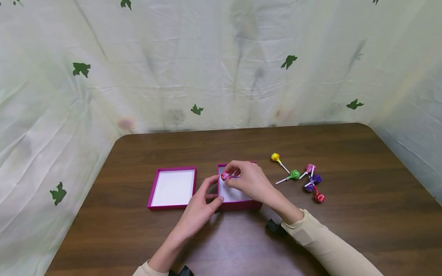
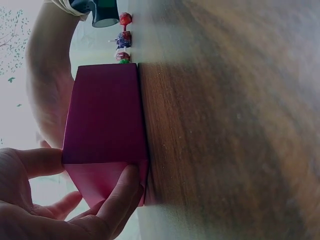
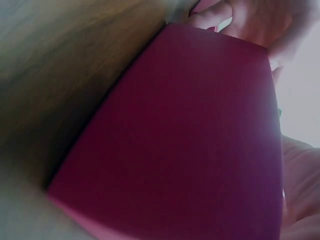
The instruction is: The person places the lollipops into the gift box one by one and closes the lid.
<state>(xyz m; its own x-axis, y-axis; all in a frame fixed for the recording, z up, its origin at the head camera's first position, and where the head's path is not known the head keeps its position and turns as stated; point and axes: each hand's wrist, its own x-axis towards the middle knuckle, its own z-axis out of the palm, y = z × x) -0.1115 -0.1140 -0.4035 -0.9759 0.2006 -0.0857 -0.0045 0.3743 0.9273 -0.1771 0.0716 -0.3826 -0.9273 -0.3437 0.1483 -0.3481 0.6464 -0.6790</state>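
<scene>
A magenta box with a white inside stands open at the table's middle. My left hand holds its near left corner, thumb at the rim and fingers against the left wall; the left wrist view shows those fingers low on the wall. Over the box, my right hand pinches a red and pink wrapped lollipop between thumb and fingers, its head pointing left. The right hand hides part of the box's inside. In the right wrist view the box's front wall fills most of the picture.
Left of the box lies a matching lid, white inside facing up. To the right are loose lollipops: yellow, green, pink, purple and red. A patterned curtain hangs behind the brown table.
</scene>
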